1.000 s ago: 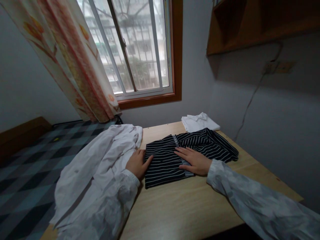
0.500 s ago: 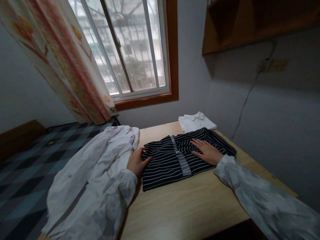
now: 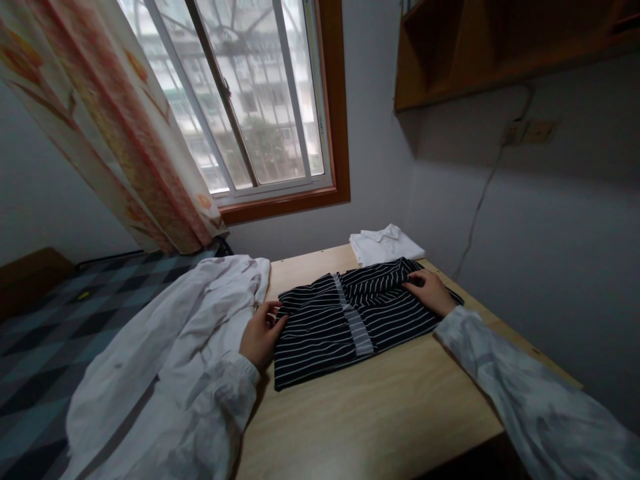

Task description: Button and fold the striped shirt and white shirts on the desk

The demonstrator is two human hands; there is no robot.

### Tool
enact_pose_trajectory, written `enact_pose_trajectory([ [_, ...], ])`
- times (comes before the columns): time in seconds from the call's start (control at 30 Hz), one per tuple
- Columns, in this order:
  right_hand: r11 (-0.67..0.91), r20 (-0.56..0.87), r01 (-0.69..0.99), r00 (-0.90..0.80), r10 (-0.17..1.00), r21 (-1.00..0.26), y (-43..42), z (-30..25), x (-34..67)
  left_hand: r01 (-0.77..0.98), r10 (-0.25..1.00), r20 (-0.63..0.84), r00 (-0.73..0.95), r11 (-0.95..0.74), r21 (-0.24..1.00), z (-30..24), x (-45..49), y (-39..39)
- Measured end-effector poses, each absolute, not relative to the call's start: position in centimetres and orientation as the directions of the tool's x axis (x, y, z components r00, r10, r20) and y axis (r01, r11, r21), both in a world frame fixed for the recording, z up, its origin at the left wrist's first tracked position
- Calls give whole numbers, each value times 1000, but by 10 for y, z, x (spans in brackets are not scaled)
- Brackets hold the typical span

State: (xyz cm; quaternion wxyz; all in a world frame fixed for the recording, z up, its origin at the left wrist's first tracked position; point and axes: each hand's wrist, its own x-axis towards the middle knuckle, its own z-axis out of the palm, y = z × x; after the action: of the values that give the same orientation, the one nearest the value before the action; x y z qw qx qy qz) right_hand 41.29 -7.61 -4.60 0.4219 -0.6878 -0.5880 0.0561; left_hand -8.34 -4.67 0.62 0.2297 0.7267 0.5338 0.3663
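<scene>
A black shirt with thin white stripes [image 3: 345,313] lies partly folded on a light wooden table [image 3: 380,407]. My left hand [image 3: 261,333] is at its left edge, thumb and fingers pinching the cloth there. My right hand [image 3: 431,291] rests on the shirt's far right part, fingers curled around a fold of the striped fabric.
A loose white garment [image 3: 175,347] drapes over the table's left end. A folded white shirt [image 3: 384,244] sits at the back by the wall. Behind are a window [image 3: 250,100], a patterned curtain [image 3: 105,127], a wooden wall shelf [image 3: 500,47] and a checkered bed cover [image 3: 60,327].
My right hand slid from the middle of the striped shirt to its far right edge and curled on the cloth. My left hand stayed at the left edge and closed into a pinch.
</scene>
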Motion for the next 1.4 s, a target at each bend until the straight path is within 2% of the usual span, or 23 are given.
enact_pose_trajectory([
  [0.1,72,368,618,367,854,-783,-77,-43,414,601,942,294,164,-332,727,5,-84,-47],
  [0.23,67,289,452,444,848,-889,-82,-38,410,612,942,291,166,-330,719,5,-83,-48],
  [0.3,39,235,401,452,860,-915,-82,-34,408,635,944,287,161,-321,703,5,-83,-48],
  [0.5,-74,87,383,386,918,-921,-65,-24,400,645,943,286,172,-327,690,3,-86,-47],
  [0.7,39,286,528,396,872,-849,-57,-40,404,635,948,273,166,-315,705,-2,-90,-44],
  [0.87,1,293,589,400,869,-808,-69,-45,412,660,948,270,165,-310,685,-2,-90,-45],
  [0.97,-12,400,694,429,810,-720,-76,-33,406,686,931,326,162,-344,641,2,-87,-49],
  [1.07,100,583,837,284,761,-538,-84,-16,390,720,846,496,195,-468,513,11,-82,-55],
  [1.17,327,601,859,-28,799,-394,-90,-7,370,703,728,559,396,-632,325,19,-77,-62],
  [1.27,486,477,795,-289,830,-363,-94,-12,356,620,634,419,650,-761,191,19,-73,-66],
  [1.33,524,417,763,-364,833,-379,-95,-17,354,588,600,314,736,-796,143,15,-73,-66],
  [1.4,520,406,760,-365,838,-390,-96,-19,357,591,599,255,759,-798,117,10,-74,-65],
])
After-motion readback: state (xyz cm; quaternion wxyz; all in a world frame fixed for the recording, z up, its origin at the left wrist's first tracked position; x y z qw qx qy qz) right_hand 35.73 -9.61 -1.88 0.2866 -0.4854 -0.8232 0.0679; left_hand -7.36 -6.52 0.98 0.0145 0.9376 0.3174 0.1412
